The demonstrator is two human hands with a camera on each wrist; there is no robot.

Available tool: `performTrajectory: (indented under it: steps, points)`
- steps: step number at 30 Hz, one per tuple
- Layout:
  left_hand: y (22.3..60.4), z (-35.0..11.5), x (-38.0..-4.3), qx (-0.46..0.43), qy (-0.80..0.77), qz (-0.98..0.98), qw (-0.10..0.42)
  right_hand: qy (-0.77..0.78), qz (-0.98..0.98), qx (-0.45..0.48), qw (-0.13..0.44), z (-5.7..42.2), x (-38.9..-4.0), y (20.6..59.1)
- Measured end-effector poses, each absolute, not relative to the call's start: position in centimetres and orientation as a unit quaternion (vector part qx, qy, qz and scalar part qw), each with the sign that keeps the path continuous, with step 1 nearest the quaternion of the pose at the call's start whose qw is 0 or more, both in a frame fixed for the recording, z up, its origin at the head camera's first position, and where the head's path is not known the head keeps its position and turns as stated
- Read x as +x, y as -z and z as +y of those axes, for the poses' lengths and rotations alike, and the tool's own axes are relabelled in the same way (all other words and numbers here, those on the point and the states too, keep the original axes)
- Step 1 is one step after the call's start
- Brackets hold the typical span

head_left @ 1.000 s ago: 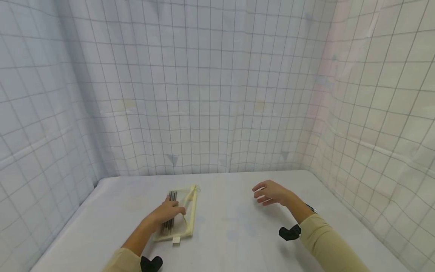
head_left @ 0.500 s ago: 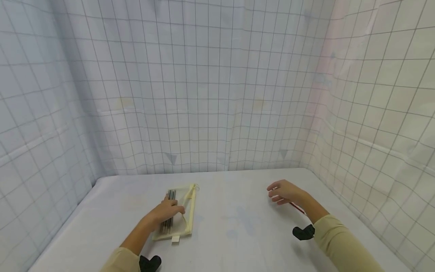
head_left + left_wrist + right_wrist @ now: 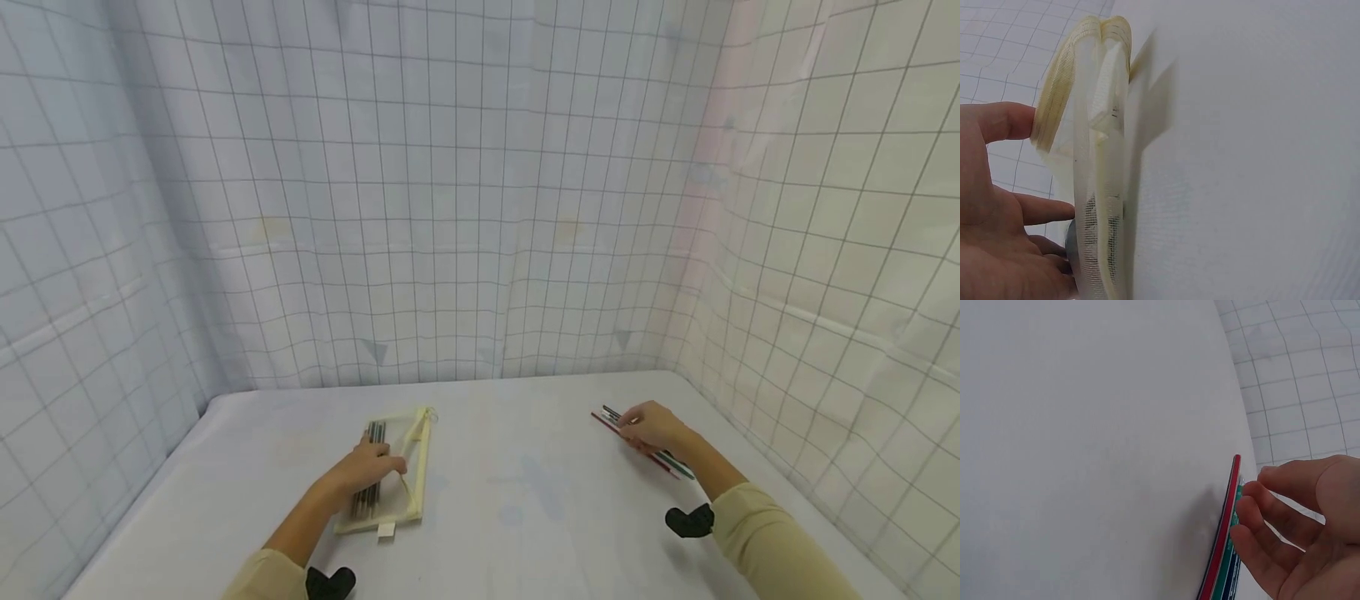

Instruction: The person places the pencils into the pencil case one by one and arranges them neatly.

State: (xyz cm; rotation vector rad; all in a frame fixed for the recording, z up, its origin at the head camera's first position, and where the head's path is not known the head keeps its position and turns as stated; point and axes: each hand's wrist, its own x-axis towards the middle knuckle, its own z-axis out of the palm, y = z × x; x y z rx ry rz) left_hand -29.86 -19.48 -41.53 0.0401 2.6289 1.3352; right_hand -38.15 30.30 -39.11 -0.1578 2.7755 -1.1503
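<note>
A mesh zip pouch (image 3: 420, 479) with cream edging lies at the left of the table, several dark pencils (image 3: 367, 492) inside it. My left hand (image 3: 365, 467) rests on it, fingers over the pencils. In the left wrist view the thumb pushes the zipper edge (image 3: 1054, 119) up and away, so the pouch mouth gapes. On the right, several thin pencils (image 3: 670, 465) lie together on the table, red, green and dark ones among them. My right hand (image 3: 654, 427) reaches down over them. In the right wrist view its loosely bent fingertips (image 3: 1244, 534) are right at the pencils' side.
A white table (image 3: 495, 500) carries everything. White grid-patterned curtains (image 3: 450, 208) enclose it at the back and both sides. A small pale tab (image 3: 386, 530) sticks out of the pouch's near edge. Dark devices (image 3: 690, 522) are strapped at the wrists.
My right hand has moved right and down to the pencils, which now show on both sides of it. The left hand has stayed on the pouch.
</note>
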Motion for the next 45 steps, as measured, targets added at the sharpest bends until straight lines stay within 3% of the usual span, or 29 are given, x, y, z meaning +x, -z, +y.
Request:
performTrajectory:
  steps: [15,27,36,45]
  points:
    - [41.3,-19.2,-29.9,0.01,-0.444,0.891,0.092,0.225,0.968,-0.103,-0.052,32.3,-38.5,42.1]
    - [41.4,-19.4,-29.8,0.017,-0.443,0.892,0.091,0.204,0.974,-0.087,-0.052,31.5,-38.3,42.2]
    - [41.6,-19.7,-30.3,0.018,-0.463,0.88,0.101,0.289,0.949,-0.109,-0.058,30.7,-38.2,41.1]
    - [41.5,-19.6,-30.1,0.018,-0.466,0.878,0.105,0.42,0.905,-0.061,0.0,29.4,-38.1,41.2]
